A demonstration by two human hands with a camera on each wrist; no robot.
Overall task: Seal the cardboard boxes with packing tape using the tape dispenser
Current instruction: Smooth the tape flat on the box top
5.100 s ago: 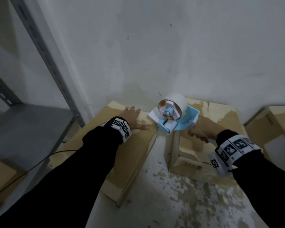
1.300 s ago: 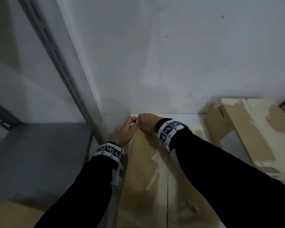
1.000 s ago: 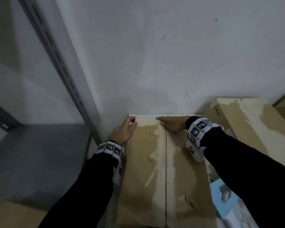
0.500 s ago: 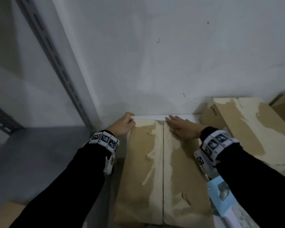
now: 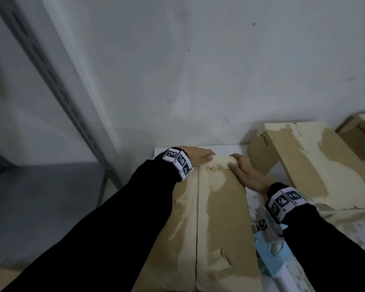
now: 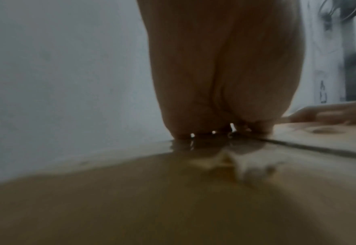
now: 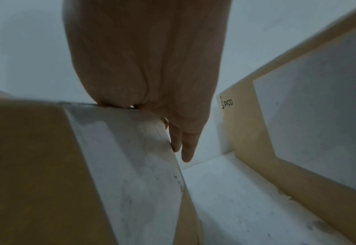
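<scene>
At the floor's (image 7: 246, 199) far edge, left hand (image 5: 198, 158) and right hand (image 5: 246, 172) press straight-fingered on the brown cardboard box (image 5: 223, 218). This fits either holding flaps shut or smoothing tape; which is unclear.

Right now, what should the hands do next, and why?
Probably draw the right hand back to pick up the dispenser lying beside the box. Both hands rest at its far edge, the left hand by the seam, which looks untaped, though clear tape would be hard to see.
</scene>
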